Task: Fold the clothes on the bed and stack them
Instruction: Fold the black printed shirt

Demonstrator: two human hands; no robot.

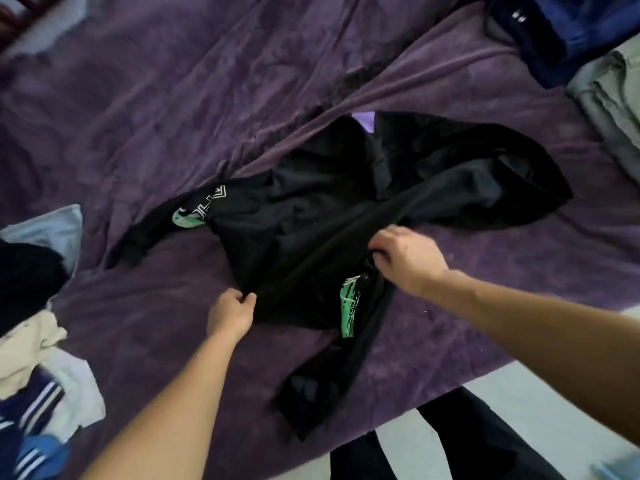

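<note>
Left hand (231, 315) pinching near edge of crumpled black green-printed jacket (346, 209), right hand (405, 259) gripping its middle fold, purple blanket bed (173, 116) beneath

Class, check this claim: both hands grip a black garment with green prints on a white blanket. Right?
Wrong: the head view shows the blanket is purple, not white. The left hand and right hand do grip the black garment with green prints.

both hands (407, 259) pinch a black garment (329, 216) on the purple bed (138, 116).
</note>
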